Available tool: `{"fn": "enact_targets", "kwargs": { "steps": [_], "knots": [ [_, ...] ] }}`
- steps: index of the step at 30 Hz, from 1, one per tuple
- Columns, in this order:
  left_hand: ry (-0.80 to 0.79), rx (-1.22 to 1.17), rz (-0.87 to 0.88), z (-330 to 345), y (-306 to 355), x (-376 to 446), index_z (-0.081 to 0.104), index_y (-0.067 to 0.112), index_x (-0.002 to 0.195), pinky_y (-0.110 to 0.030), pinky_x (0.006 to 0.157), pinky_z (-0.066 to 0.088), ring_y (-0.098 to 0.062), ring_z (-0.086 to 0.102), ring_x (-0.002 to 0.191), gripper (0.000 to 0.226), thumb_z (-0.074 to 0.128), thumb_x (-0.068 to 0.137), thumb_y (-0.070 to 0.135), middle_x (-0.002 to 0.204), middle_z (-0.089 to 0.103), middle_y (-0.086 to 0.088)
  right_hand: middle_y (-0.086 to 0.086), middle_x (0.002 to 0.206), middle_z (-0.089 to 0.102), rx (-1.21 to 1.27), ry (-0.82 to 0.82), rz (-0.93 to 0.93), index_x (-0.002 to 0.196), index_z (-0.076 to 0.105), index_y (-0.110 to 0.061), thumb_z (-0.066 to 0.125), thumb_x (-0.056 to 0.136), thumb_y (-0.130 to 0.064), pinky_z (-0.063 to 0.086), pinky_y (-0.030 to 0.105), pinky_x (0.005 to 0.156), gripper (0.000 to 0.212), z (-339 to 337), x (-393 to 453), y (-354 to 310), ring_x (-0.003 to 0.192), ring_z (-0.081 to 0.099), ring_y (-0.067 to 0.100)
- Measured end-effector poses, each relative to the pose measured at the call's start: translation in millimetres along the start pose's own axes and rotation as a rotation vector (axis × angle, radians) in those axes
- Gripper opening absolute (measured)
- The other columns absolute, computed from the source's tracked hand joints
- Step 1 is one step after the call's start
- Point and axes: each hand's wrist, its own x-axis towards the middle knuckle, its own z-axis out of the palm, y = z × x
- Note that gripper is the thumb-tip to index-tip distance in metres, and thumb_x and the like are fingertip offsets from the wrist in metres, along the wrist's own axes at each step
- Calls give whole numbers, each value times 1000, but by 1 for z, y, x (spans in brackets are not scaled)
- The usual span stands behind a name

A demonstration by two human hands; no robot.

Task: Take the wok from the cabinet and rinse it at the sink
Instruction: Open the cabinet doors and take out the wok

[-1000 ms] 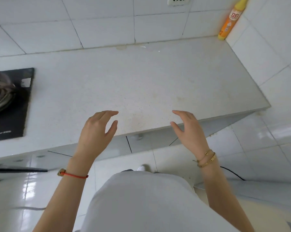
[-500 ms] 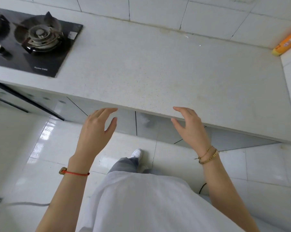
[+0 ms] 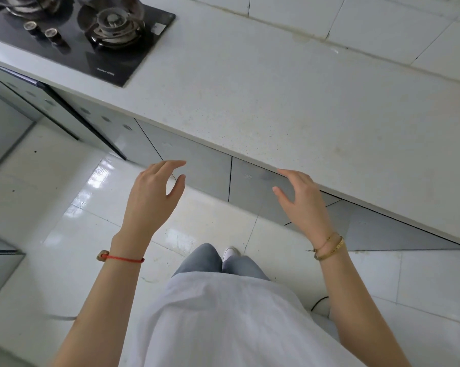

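While both hands hover empty, left hand (image 3: 152,197) fingers relaxed wide, right hand (image 3: 303,202) same, near counter (image 3: 290,102) front edge, cabinet doors (image 3: 210,168) closed below, stove (image 3: 96,30) at counter's far-left corner

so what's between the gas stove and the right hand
Only bare white countertop, seen in the head view. Nothing stands on that stretch between the gas stove and the right hand.
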Motion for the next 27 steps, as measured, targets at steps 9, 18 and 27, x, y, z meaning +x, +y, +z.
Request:
{"fn": "enact_targets", "kwargs": {
  "steps": [9,18,27],
  "knots": [
    [24,-3,4,77,-51,8,64,15,123,-28,87,48,-22,64,103,29,57,96,21,115,70,-3,4,130,61,-11,11,-19,133,57,-12,60,96,-21,31,20,105,38,74,9,42,124,51,18],
    [110,-1,93,194,-135,10,63,13,124,-35,92,51,-21,64,109,29,56,97,20,119,69,-3,6,129,62,4,102,-112,132,57,-10,62,95,-17,42,37,108,38,210,27,114,123,53,22],
    [286,72,275,284,-187,37,61,13,128,-40,99,48,-21,61,115,32,55,98,21,125,66,-2,5,131,60,29,288,-288,134,57,-11,61,95,-22,41,43,109,40,310,68,172,129,51,22]
  ]
}}
